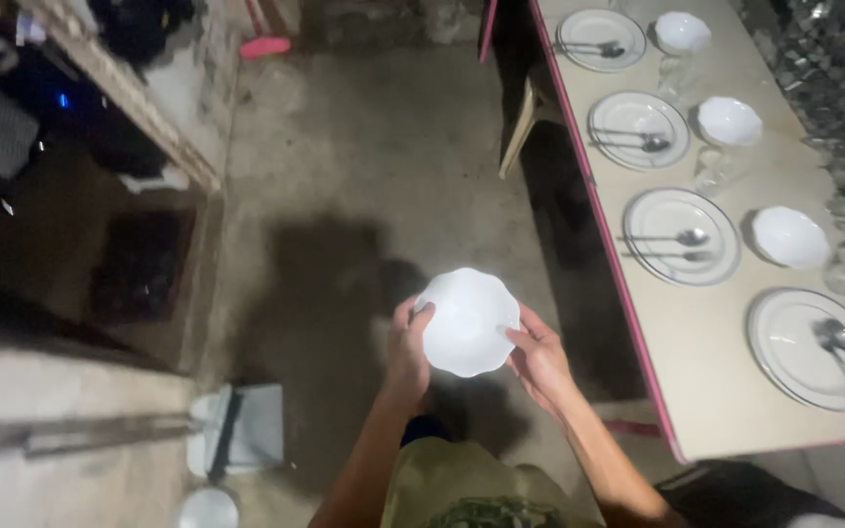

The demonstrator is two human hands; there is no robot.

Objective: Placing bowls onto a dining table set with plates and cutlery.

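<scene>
I hold a white scalloped bowl [466, 321] in front of my body, over the concrete floor. My left hand [409, 350] grips its left rim and my right hand [538, 358] grips its right rim. To my right stands a long table [696, 391] with a pink edge. On it lie several white plates, the nearest [794, 344] and the one behind it [665, 210] each with a spoon and fork. White bowls [789, 238] and clear glasses [716, 171] stand beside the farther plates.
A dustpan [242, 425] lies on the floor at lower left, with a white round object [207, 508] below it. A low concrete ledge [139, 108] runs along the left. A chair [530, 117] stands at the table's side. A pink broom head [264, 45] rests at the top.
</scene>
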